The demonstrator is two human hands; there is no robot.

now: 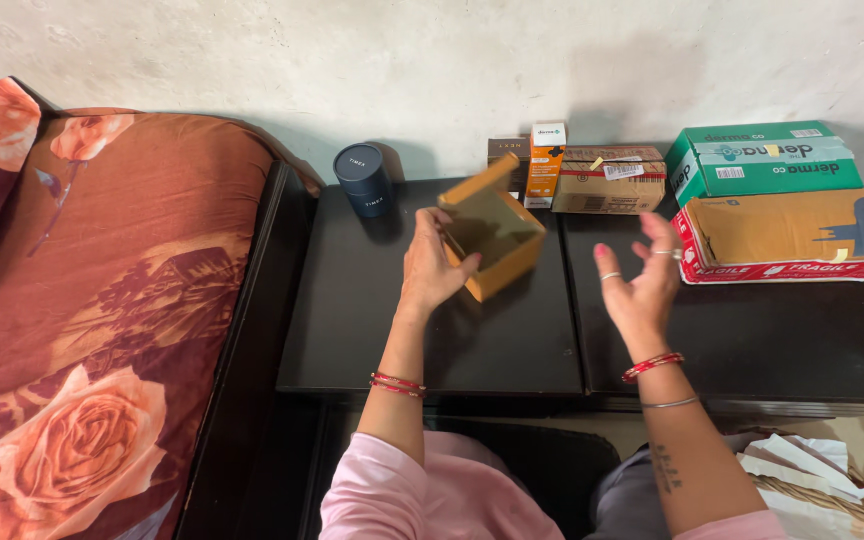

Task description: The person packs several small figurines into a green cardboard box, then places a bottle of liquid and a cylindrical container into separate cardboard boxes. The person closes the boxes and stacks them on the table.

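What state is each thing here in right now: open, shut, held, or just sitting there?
Small orange box: open, flap up, held by left hand.
Right hand: empty, fingers spread.
Dark cylinder tin: lid on, upright.
Green carton: closed.
Taped parcel: sealed.
Brown cardboard box: closed.

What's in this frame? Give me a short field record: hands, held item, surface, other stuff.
left hand: grips the open yellow box, tilted above the table
right hand: open, fingers spread, holding nothing, apart from the box
surface: black table
back row: dark cylinder tin, small orange-and-white carton, flat brown carton
right side: green box behind a brown parcel
left: floral cushion
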